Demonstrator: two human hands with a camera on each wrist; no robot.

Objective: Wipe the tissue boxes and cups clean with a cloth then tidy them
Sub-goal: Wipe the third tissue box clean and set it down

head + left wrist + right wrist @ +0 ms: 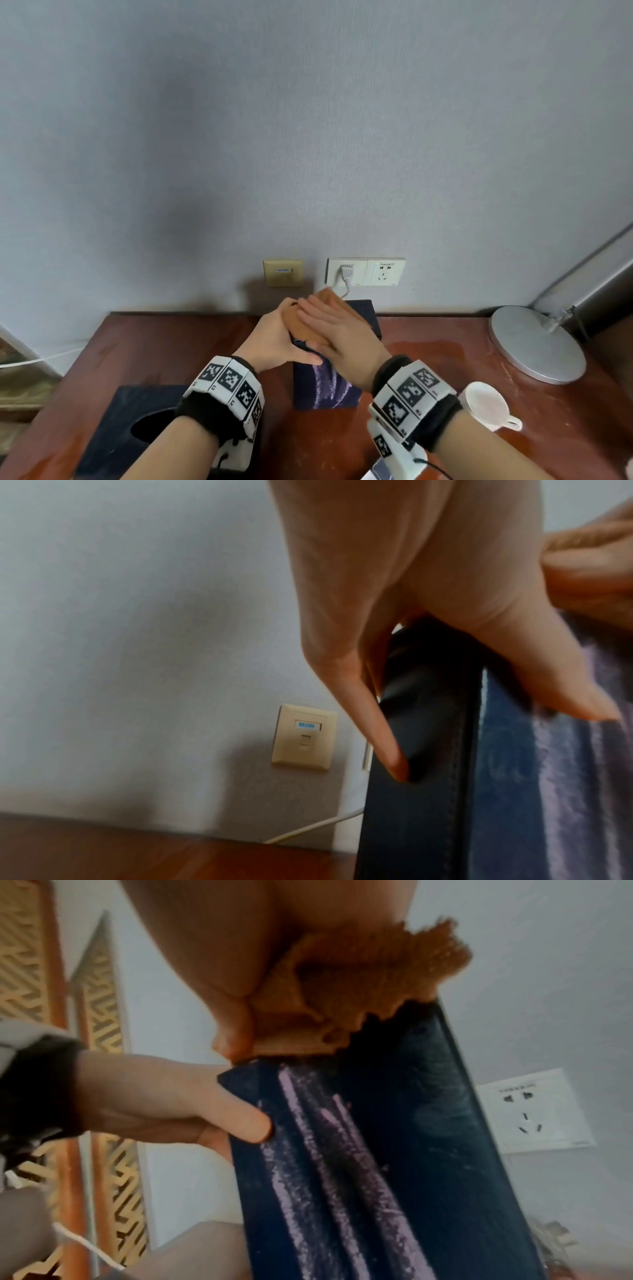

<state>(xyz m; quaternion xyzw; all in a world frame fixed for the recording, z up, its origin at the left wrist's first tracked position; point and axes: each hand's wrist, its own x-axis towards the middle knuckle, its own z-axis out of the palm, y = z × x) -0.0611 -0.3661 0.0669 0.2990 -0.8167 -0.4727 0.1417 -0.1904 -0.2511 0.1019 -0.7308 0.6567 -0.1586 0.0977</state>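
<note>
A dark navy tissue box (325, 387) with pale purple streaks on its front stands on end at the middle of the wooden table (428, 346). My left hand (277, 337) grips its upper left edge, thumb on the front face and fingers (387, 739) down the black side. My right hand (335, 329) lies flat on top, pressing an orange-brown cloth (330, 296) onto the box's upper end. The right wrist view shows the cloth (369, 969) bunched under my palm above the box (411, 1150). A second dark tissue box (137, 421) lies flat at the near left. A white cup (486, 404) stands at the near right.
A silver round lamp base (537, 346) sits at the right rear with its arm rising to the right. Behind the box the wall carries a beige data socket (283, 273) and a white double power socket (366, 272) with a plug and cable. The table's left edge runs diagonally.
</note>
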